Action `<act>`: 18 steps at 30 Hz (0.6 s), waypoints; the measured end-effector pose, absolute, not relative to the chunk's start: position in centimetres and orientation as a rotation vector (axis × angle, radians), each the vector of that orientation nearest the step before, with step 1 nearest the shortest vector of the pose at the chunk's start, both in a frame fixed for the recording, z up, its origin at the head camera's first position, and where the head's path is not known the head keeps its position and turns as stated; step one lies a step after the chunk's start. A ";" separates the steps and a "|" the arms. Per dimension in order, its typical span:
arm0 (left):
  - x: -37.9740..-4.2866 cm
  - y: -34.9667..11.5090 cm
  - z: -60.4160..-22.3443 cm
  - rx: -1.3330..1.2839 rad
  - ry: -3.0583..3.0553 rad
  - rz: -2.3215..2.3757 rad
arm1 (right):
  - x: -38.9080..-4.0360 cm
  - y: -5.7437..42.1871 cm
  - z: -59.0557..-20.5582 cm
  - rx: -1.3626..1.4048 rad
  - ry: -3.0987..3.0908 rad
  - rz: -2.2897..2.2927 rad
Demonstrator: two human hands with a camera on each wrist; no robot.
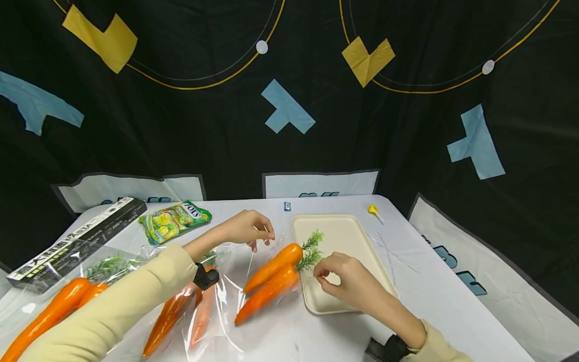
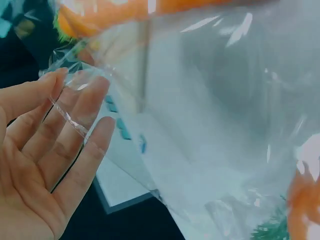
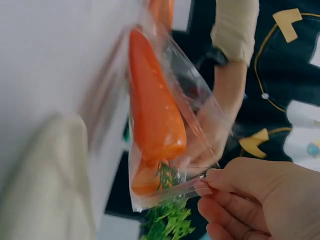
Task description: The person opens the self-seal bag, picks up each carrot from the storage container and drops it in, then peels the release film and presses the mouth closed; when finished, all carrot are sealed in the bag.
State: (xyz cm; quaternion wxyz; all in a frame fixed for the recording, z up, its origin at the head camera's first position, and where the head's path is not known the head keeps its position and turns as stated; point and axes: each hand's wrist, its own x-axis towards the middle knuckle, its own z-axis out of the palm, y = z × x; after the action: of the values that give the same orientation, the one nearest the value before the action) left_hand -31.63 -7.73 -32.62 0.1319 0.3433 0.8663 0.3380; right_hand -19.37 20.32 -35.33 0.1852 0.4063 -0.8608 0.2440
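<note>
Two orange toy carrots (image 1: 271,269) with green leafy tops lie in a clear zip bag (image 3: 172,195), the leaves sticking out of its mouth. My left hand (image 1: 251,229) pinches the bag's edge between thumb and index finger; the left wrist view shows its other fingers spread. My right hand (image 1: 346,279) pinches the zip edge beside the leaves, above the beige tray (image 1: 336,236). Beneath my left forearm, more carrots (image 1: 174,309) rest in clear plastic. Farther left, another bagged pair of carrots (image 1: 56,306) is partly hidden by my sleeve.
At the back left lie a long black box (image 1: 77,246) and a green snack bag (image 1: 176,221). Behind the tray are a small blue packet (image 1: 287,206) and a yellow-headed tool (image 1: 373,210). Thin clear strips (image 1: 393,251) lie right of it.
</note>
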 end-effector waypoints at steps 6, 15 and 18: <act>-30.4 -8.1 -31.5 0.952 2.504 1.196 | -20.5 21.7 -33.8 1.112 -2.269 0.591; -28.7 -8.9 -31.7 0.832 2.561 1.472 | -21.7 22.9 -32.8 1.106 -2.191 0.548; -28.2 -9.2 -31.7 0.809 2.575 1.545 | -22.2 23.1 -32.2 1.108 -2.176 0.539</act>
State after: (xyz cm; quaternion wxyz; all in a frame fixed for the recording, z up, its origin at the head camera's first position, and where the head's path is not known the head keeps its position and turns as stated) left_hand -28.16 -9.20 -31.71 0.0157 0.2601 0.8279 0.4966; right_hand -22.15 23.14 -32.22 0.3148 0.4206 -0.8259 0.2046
